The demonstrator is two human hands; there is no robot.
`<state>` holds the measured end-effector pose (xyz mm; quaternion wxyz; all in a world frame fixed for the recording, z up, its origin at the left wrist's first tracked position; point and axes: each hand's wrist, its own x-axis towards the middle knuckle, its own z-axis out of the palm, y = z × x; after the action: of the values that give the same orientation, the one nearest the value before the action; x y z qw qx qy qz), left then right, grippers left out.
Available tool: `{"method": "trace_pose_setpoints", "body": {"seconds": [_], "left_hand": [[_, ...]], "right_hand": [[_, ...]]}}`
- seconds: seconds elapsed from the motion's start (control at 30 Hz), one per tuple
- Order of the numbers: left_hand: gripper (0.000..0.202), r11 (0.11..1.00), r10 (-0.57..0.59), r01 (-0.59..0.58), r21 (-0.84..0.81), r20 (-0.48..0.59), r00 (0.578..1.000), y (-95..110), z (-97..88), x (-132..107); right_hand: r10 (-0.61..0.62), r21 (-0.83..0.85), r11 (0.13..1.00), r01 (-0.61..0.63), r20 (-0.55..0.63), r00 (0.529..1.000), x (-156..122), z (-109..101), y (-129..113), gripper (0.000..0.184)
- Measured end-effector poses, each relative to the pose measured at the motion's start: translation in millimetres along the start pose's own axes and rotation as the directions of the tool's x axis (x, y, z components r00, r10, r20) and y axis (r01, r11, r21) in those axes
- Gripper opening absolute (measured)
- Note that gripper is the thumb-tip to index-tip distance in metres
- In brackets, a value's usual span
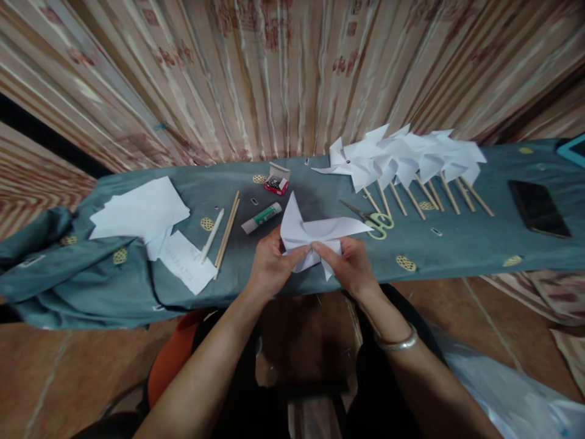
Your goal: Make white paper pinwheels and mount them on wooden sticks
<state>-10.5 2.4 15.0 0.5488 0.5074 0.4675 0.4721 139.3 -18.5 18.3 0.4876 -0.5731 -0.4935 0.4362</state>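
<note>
A folded white paper pinwheel is held over the near edge of a teal cloth-covered table. My left hand pinches its left side, fingers closed on the paper. Its centre and lower flap are gripped by my right hand, which wears a metal bangle at the wrist. Both thumbs press near the middle of the pinwheel.
Finished paper pinwheels on wooden sticks lie at the back right. Green-handled scissors, a glue stick, a small red box, loose sticks, a white pen, paper sheets and a dark phone lie around.
</note>
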Motion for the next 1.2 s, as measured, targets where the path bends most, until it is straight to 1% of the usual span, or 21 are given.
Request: {"method": "trace_pose_setpoints", "body": {"seconds": [0.2,0.3,0.43,0.53,0.6,0.7,0.87,1.0,1.2], "left_hand": [[0.035,0.999,-0.038,0.038,-0.023,-0.003,0.999,9.9,1.1,-0.3],[0.032,0.998,-0.053,0.053,-0.047,-0.005,0.999,9.8,1.1,-0.2],[0.029,0.998,-0.047,0.047,-0.047,0.003,0.999,8.4,-0.5,0.2],[0.029,0.997,-0.054,0.053,-0.053,-0.018,0.998,8.5,0.0,-0.1],[0.028,0.997,-0.061,0.059,-0.053,-0.038,0.997,8.6,1.1,-0.3],[0.028,0.997,-0.068,0.066,-0.048,-0.056,0.996,7.5,2.3,-0.1],[0.034,0.995,-0.078,0.073,-0.065,-0.068,0.995,4.4,2.4,0.7],[0.036,0.992,-0.092,0.085,-0.092,-0.079,0.993,5.1,3.9,0.3],[0.033,0.984,-0.11,0.098,-0.151,-0.074,0.991,6.7,5.9,0.0]], "right_hand": [[0.077,0.126,0.988,-0.084,0.061,0.995,-1.6,-1.2,4.5,0.024],[0.1,0.198,0.973,-0.115,0.084,0.991,-2.0,-0.9,4.2,0.028],[0.174,0.294,0.935,-0.197,0.102,0.979,-2.2,-0.5,3.7,0.024],[0.197,0.324,0.918,-0.229,0.128,0.972,-2.7,0.1,3.6,0.025],[0.179,0.311,0.927,-0.208,0.118,0.977,-3.0,0.6,3.7,0.027],[0.126,0.257,0.956,-0.142,0.075,0.989,-3.2,1.7,4.1,0.029],[0.07,0.173,0.983,-0.069,0.002,0.998,-4.5,3.9,4.8,0.019],[0.067,0.152,0.987,-0.058,-0.056,0.996,-5.5,5.6,5.8,0.016],[0.084,0.159,0.985,-0.072,-0.069,0.994,-6.0,6.2,2.8,0.021]]}}
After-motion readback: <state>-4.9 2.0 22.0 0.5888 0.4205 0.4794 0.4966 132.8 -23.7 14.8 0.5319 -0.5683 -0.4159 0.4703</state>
